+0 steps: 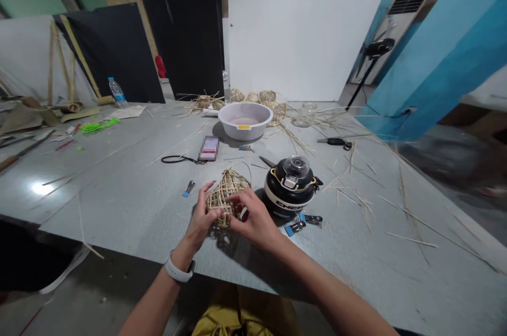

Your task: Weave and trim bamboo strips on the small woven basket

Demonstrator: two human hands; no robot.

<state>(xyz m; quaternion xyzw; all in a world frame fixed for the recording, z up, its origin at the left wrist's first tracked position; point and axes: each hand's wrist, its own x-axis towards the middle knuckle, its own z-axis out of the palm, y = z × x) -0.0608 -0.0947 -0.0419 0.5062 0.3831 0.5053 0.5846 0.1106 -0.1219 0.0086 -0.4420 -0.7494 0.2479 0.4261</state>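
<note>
A small woven bamboo basket point(226, 186), tapering toward its far end, is held between my two hands just above the table's near side. My left hand point(202, 217) grips its left side, thumb pressed on the weave and fingers wrapped behind. On the right side, my right hand point(253, 217) has thumb and fingers closed on the strips near the basket's lower edge. A thin loose strip arches from the basket's top right. Just right of my right hand stands a black round bottle point(289, 188) with a clear lid.
Metal clips with blue ends point(296, 227) lie by the bottle; another clip point(189, 188) is left of the basket. Beyond are a phone point(209, 148) with a strap, a white basin point(227, 127) of water, a knife point(335, 141) and scattered bamboo strips point(412, 240).
</note>
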